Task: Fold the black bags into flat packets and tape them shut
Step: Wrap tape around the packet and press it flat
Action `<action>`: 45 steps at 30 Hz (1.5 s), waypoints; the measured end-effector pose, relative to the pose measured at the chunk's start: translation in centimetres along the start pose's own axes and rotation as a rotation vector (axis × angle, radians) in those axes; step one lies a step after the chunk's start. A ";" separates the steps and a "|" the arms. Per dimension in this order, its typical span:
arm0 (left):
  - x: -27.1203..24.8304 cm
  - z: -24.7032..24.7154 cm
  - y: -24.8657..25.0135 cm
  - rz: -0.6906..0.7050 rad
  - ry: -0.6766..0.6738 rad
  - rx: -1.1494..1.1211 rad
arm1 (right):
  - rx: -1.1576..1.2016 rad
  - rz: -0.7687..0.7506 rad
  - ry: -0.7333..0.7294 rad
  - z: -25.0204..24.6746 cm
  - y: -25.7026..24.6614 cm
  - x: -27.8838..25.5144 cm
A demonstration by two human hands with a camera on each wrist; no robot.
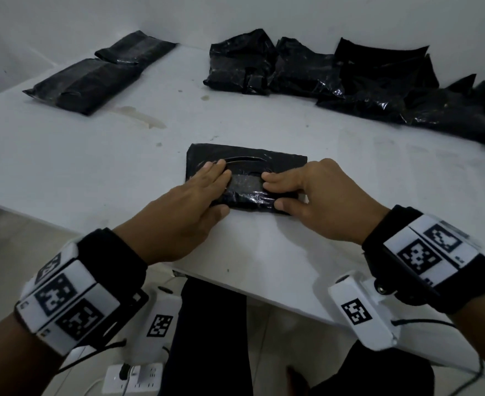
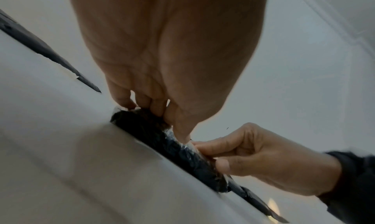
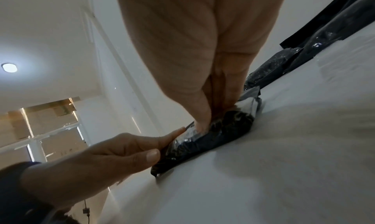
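Both hands [image 1: 178, 212] press folded black bag [image 1: 247, 164] (on table [image 1: 92, 167]).

The folded black bag [image 1: 244, 167] near the front edge is thin plastic film, crinkled and glossy, with bright glints along its near fold. A strip of clear, shiny tape [image 1: 245, 186] lies across its middle. The loose bags [image 1: 307, 70] at the far right show the same wrinkled, shiny plastic, while the two packets [image 1: 87, 81] at the far left look smoother and duller. The white tabletop [image 1: 92, 155] is smooth and matt, marked with a few stains.
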State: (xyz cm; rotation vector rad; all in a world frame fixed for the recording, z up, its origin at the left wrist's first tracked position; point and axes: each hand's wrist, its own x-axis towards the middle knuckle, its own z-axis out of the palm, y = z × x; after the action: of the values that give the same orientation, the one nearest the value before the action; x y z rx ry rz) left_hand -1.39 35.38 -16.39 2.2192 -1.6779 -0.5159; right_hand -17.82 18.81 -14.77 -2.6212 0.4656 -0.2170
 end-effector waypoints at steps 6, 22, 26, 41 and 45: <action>0.2 -1.6 0.9 -0.032 -0.086 0.006 | -0.091 -0.019 -0.195 -1.6 -1.0 -0.8; 0.4 1.1 0.3 0.018 -0.047 0.113 | -0.181 0.037 -0.428 0.2 -0.3 -2.5; 0.3 1.2 0.7 -0.024 -0.025 0.053 | -0.173 0.067 -0.419 0.2 0.0 -3.0; 1.0 -2.7 -1.7 -0.410 0.487 -0.312 | -0.043 0.160 0.167 -1.6 -0.6 -0.3; 2.1 -2.6 -1.2 -0.537 0.357 -0.320 | -0.112 0.412 0.092 -0.4 -0.7 0.9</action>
State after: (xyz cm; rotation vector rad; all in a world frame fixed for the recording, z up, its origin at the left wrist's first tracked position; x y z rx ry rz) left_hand 1.34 33.80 -14.81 2.3273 -0.7602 -0.4352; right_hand -16.86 18.91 -14.05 -2.5575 1.0591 -0.1793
